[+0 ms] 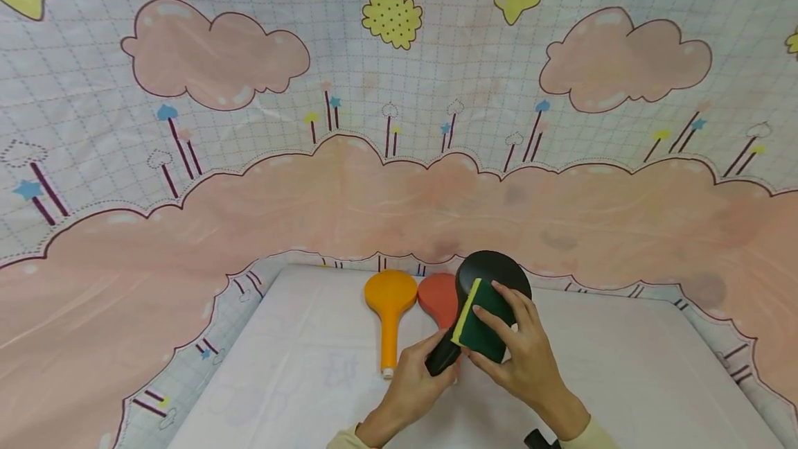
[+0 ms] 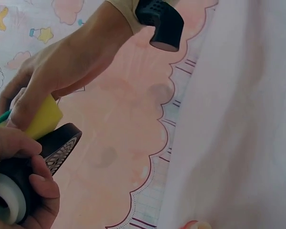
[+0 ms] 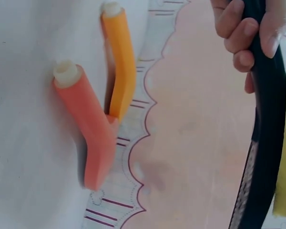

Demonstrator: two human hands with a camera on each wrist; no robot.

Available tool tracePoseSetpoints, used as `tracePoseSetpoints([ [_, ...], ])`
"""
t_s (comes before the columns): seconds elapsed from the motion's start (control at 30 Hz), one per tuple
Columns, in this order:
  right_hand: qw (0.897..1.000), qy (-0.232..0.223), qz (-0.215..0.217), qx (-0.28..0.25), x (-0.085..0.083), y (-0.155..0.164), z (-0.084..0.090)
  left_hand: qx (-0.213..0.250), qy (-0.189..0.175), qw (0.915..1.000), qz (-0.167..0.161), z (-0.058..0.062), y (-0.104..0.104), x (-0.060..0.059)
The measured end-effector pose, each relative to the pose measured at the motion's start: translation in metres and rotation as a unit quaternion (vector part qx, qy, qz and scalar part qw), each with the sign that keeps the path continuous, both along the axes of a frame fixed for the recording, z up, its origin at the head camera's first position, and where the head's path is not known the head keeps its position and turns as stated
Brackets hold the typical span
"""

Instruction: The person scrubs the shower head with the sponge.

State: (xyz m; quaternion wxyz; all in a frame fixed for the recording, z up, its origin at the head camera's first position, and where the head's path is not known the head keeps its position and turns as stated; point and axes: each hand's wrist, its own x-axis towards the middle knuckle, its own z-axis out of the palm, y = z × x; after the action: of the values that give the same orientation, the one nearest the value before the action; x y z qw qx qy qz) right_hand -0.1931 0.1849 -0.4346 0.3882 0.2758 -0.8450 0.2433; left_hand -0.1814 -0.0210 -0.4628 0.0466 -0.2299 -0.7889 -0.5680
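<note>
A black handheld shower head (image 1: 492, 265) is held up over the table by its handle, which my left hand (image 1: 411, 380) grips. The right wrist view shows the fingers of the left hand (image 3: 240, 33) curled round that handle. My right hand (image 1: 530, 359) grips a green and yellow sponge (image 1: 489, 331), its fingers spread over the green side. In the left wrist view, the sponge's yellow side (image 2: 45, 119) lies against the back of the shower head (image 2: 62, 143), whose perforated face points away. The left wrist view also shows the handle's pale round end (image 2: 9, 202).
An orange shower head (image 1: 390, 310) and a red shower head (image 1: 439, 296) lie side by side on the white table (image 1: 299, 352), behind the hands. A patterned cloth (image 1: 399, 213) hangs behind the table. A black device (image 2: 162, 28) sits on the right wrist.
</note>
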Motion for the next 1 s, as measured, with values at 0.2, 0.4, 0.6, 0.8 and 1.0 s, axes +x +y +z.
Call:
tracePoseSetpoints([
  [0.2, 0.999, 0.028, -0.012, -0.026, -0.006, 0.001, 0.000, 0.033, -0.048, 0.9982, 0.014, 0.006, 0.001, 0.001],
  [0.4, 0.998, 0.038, -0.026, -0.047, -0.011, 0.008, 0.001, 0.061, -0.083, 0.9945, 0.014, 0.009, 0.003, 0.001],
  [0.6, 0.996, 0.032, -0.045, -0.064, -0.015, 0.019, 0.001, 0.076, -0.087, 0.9930, 0.024, 0.010, 0.003, 0.002],
  [0.8, 0.993, 0.049, -0.059, -0.087, -0.020, 0.027, 0.002, 0.101, -0.110, 0.9885, 0.022, 0.014, 0.002, 0.004],
  [1.0, 0.991, 0.060, -0.056, -0.109, -0.022, 0.023, 0.002, 0.132, -0.139, 0.9812, 0.015, 0.017, 0.002, 0.004],
])
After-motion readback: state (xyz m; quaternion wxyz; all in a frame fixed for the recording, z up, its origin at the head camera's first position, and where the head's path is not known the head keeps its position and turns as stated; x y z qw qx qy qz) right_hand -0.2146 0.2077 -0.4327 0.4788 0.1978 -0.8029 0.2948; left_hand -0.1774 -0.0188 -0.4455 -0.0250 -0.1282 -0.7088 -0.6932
